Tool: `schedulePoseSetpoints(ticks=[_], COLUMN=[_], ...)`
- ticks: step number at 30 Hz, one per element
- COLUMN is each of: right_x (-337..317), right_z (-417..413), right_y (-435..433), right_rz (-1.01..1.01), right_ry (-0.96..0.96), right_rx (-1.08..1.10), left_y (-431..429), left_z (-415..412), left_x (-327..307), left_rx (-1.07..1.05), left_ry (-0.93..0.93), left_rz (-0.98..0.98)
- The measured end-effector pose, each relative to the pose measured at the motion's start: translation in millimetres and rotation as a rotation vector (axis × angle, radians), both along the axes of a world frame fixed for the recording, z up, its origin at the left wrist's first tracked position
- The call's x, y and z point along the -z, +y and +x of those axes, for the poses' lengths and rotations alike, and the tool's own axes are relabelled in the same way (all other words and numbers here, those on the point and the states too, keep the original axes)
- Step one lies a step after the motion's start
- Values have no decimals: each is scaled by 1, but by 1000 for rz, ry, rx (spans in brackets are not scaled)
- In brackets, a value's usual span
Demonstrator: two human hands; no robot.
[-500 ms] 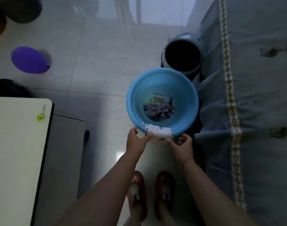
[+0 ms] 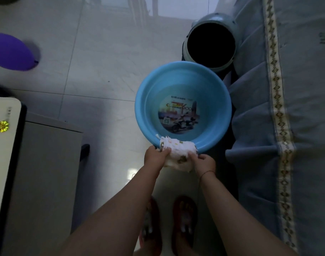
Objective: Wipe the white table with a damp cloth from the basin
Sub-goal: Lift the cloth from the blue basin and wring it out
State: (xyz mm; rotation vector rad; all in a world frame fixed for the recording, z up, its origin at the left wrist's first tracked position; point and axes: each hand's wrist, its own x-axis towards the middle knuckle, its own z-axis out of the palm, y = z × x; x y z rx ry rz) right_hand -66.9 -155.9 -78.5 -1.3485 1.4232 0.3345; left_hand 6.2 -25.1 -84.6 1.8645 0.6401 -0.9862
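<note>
A purple balloon lay on the pale tiled floor, far out to the left of the left hand and beyond it. A round grey bin with a dark mouth stood well beyond the right hand, against a blue-grey cover with a patterned band, which filled the space to that hand's right. Red slippers sat nearer than both hands.

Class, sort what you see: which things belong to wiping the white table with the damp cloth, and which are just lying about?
Job: cloth, gripped by left hand and right hand; blue basin; white table.
Lying about: purple balloon; round grey container; blue-grey fabric cover.
</note>
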Motion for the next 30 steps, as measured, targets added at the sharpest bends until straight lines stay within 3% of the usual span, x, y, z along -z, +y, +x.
schedulePoseSetpoints(ticks=[6,13,30], right_x=[-18,-77,-374], right_z=[5,22,83], right_y=[-9,-19,32], right_rz=[-12,-33,-142], right_ry=[-20,-174,-615], right_rx=[-123,-297,-540], left_y=[-1,-6,56], left_z=[4,4,25], left_x=[-16,-75,-388], left_rx=[153,73,-184], left_ry=[-9,-208,-600], left_rz=[172,26,-120])
